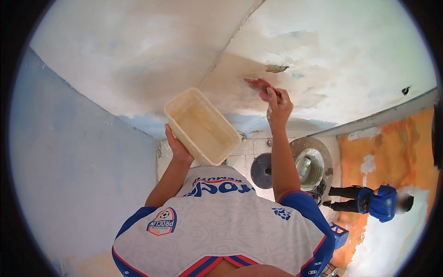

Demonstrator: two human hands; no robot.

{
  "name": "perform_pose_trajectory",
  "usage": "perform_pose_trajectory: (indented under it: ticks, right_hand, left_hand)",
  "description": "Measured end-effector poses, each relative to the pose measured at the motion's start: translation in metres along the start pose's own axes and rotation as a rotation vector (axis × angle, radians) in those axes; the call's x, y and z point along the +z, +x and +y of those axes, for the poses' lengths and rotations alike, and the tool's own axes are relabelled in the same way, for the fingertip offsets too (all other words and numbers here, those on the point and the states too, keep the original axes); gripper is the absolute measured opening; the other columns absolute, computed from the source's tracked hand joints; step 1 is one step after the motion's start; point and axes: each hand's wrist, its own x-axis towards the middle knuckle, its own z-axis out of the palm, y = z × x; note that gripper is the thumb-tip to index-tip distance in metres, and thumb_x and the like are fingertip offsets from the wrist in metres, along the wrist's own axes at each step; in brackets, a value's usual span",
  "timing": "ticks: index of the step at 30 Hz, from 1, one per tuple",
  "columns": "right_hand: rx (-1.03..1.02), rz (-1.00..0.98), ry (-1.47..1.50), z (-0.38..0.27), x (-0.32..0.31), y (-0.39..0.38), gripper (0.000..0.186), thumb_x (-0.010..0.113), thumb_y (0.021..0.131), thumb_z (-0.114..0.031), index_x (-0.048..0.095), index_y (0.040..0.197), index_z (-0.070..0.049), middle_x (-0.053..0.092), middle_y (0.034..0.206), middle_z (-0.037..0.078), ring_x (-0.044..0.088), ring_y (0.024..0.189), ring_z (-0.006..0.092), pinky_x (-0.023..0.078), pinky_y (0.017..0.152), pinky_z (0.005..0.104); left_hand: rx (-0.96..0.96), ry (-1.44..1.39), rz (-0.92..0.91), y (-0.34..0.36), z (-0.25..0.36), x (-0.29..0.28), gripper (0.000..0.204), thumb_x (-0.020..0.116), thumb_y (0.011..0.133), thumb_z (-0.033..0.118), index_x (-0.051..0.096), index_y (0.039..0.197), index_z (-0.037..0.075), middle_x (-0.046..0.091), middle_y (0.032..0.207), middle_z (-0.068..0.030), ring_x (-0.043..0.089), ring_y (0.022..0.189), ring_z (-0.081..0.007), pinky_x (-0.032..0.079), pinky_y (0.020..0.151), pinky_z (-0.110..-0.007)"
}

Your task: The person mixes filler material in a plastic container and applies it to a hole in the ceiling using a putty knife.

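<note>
My left hand (177,147) grips the lower left side of a cream rectangular plastic tub (177,99). The tub is tilted, and its inside shows a pale beige bottom; whether any liquid lies in it I cannot tell. Up and to the right, my right hand (280,107) is closed on a dark red, ragged-edged piece (258,86), whose exact kind is not clear. That piece lies close to or against the pale, patchy wall (217,37). Just above it, a spot of broken plaster (277,68) shows rough and grey-brown.
Below my right forearm stand a dark round lid or disc (262,171) and a round basin (318,160) with a container in it, on pale tiles. A person in blue (384,203) stands at the right by an orange patchy wall (387,152). A blue crate (339,235) sits nearby.
</note>
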Motion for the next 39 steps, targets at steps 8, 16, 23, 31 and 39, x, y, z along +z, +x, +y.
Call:
perform_pose_trajectory:
  ticks: [8, 16, 23, 31, 39]
  right_hand:
    - [0.044, 0.136, 0.148, -0.017, 0.004, 0.002, 0.02, 0.068, 0.1, -0.014, 0.065, 0.101, 0.006, 0.073, 0.091, 0.014, 0.073, 0.076, 0.0166, 0.061, 0.071, 0.0305]
    - [-0.05, 0.245, 0.302, -0.007, -0.028, 0.019, 0.018, 0.069, 0.1, -0.014, 0.064, 0.101, 0.003, 0.074, 0.087, 0.01, 0.073, 0.074, 0.0157, 0.057, 0.067, 0.0236]
    - [-0.13, 0.31, 0.175, -0.025, -0.03, 0.038, 0.017, 0.069, 0.099, -0.012, 0.066, 0.102, 0.005, 0.073, 0.084, 0.011, 0.073, 0.074, 0.0161, 0.058, 0.068, 0.0248]
    - [-0.113, 0.069, 0.013, -0.011, -0.037, 0.043, 0.02, 0.07, 0.099, -0.017, 0.066, 0.099, 0.003, 0.075, 0.088, 0.013, 0.075, 0.077, 0.0181, 0.06, 0.067, 0.0286]
    - [0.078, -0.053, 0.074, -0.018, -0.026, 0.035, 0.019, 0.068, 0.1, -0.017, 0.064, 0.102, 0.001, 0.075, 0.085, 0.014, 0.069, 0.06, 0.0154, 0.047, 0.047, 0.0229]
  left_hand:
    - [-0.005, -0.017, -0.023, 0.003, 0.011, -0.01, 0.075, 0.034, 0.102, 0.07, 0.041, 0.154, 0.017, 0.051, 0.151, -0.0088, 0.053, 0.135, -0.0307, 0.045, 0.112, -0.048]
    - [0.014, 0.018, 0.026, -0.007, -0.002, -0.008, 0.076, 0.034, 0.101, 0.071, 0.04, 0.155, 0.018, 0.049, 0.153, -0.0084, 0.05, 0.137, -0.0308, 0.044, 0.113, -0.048]
    - [0.01, 0.024, 0.059, -0.004, -0.004, -0.01, 0.077, 0.031, 0.101, 0.071, 0.039, 0.156, 0.018, 0.048, 0.154, -0.0081, 0.049, 0.139, -0.0311, 0.044, 0.113, -0.048]
    - [0.012, 0.029, 0.09, -0.007, -0.003, -0.011, 0.076, 0.03, 0.102, 0.07, 0.04, 0.155, 0.018, 0.048, 0.154, -0.0081, 0.048, 0.139, -0.0312, 0.043, 0.114, -0.048]
    - [-0.002, 0.037, 0.079, -0.004, -0.003, -0.013, 0.075, 0.03, 0.102, 0.069, 0.039, 0.155, 0.017, 0.047, 0.155, -0.0083, 0.048, 0.14, -0.0305, 0.043, 0.115, -0.047]
